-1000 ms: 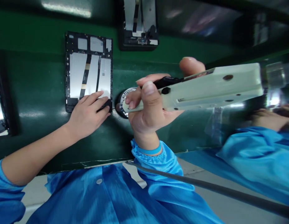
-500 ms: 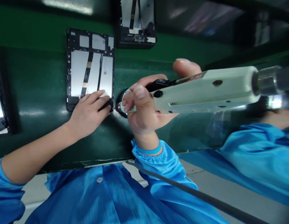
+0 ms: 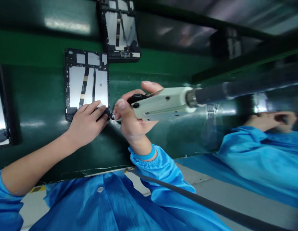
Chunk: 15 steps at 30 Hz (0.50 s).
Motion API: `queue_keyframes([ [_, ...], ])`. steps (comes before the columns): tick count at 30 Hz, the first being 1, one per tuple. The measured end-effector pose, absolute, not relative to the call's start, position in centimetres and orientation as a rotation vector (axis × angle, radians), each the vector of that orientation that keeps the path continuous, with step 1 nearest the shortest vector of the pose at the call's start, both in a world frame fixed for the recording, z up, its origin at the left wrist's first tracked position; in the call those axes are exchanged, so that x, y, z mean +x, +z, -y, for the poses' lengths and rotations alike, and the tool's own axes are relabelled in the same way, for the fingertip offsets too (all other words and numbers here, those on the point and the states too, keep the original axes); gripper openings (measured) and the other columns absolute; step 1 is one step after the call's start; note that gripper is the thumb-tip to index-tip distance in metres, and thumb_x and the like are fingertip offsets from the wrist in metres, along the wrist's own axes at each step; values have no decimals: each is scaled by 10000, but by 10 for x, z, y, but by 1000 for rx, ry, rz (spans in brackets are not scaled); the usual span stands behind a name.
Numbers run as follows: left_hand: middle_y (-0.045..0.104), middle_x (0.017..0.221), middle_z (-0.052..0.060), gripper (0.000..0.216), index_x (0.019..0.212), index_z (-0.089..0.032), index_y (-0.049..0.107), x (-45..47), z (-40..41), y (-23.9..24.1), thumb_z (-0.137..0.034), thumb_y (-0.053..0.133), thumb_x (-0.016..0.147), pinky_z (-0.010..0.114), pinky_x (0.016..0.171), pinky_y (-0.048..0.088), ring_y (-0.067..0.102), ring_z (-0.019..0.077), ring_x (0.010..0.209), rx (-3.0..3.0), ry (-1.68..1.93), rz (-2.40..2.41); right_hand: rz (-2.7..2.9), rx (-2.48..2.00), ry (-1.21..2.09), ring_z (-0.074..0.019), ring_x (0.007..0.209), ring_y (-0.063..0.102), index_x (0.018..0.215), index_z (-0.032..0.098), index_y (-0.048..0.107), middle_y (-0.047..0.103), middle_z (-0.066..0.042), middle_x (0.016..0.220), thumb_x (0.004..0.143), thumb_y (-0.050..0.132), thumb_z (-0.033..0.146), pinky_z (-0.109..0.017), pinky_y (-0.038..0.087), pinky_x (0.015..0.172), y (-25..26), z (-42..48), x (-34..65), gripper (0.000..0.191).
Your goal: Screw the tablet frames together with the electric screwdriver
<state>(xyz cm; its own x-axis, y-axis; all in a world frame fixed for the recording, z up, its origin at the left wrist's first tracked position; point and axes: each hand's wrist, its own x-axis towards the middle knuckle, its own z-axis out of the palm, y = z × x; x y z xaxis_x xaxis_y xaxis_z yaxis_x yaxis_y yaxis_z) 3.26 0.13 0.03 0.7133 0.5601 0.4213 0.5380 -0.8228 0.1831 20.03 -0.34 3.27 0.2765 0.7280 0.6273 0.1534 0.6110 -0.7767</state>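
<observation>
An opened tablet (image 3: 74, 86), black-framed with silver plates and a dark ribbon cable, lies on the green bench. My left hand (image 3: 85, 119) rests over its lower right corner, fingers laid out across it and slightly apart; the thumb is hidden. In my right hand (image 3: 129, 118) is a whitish power screwdriver (image 3: 168, 104) with a black lever, held nearly level. Its nose points left at the tablet's lower right corner, close to my left fingertips. Whether the bit touches a screw is too small to tell.
Another opened tablet (image 3: 121, 32) lies behind, on a dark stack. Part of a further one (image 3: 1, 109) shows at the left edge. A thick dark hose (image 3: 211, 93) runs right from the screwdriver. At right are a co-worker's hands (image 3: 267, 120) and blue sleeves.
The view has shifted, so the tablets sit lower in it and the screwdriver appears smaller and further left. Both hands keep their places at the tablet's corner.
</observation>
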Motion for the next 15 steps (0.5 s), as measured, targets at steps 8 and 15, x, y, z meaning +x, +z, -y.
queue_keyframes([
  [8, 741, 1400, 193, 336, 1259, -131, 772, 21, -15, 9, -399, 666, 1086, 572, 1016, 629, 670, 428, 1362, 2923, 733, -931, 1214, -875, 510, -88, 611, 710, 1442, 371, 529, 780, 39, 1091, 985, 774, 326, -260, 653, 620, 29, 5, 206, 521],
  [15, 633, 1587, 88, 370, 1363, -327, 746, -27, -76, -8, -494, 699, 1036, 714, 1262, 445, 522, 430, 1529, 2352, 1064, -1344, 946, -983, 237, -50, 428, 517, 1295, 319, 551, 688, 88, 849, 925, 842, 433, -219, 463, 437, 29, -13, 237, 484],
])
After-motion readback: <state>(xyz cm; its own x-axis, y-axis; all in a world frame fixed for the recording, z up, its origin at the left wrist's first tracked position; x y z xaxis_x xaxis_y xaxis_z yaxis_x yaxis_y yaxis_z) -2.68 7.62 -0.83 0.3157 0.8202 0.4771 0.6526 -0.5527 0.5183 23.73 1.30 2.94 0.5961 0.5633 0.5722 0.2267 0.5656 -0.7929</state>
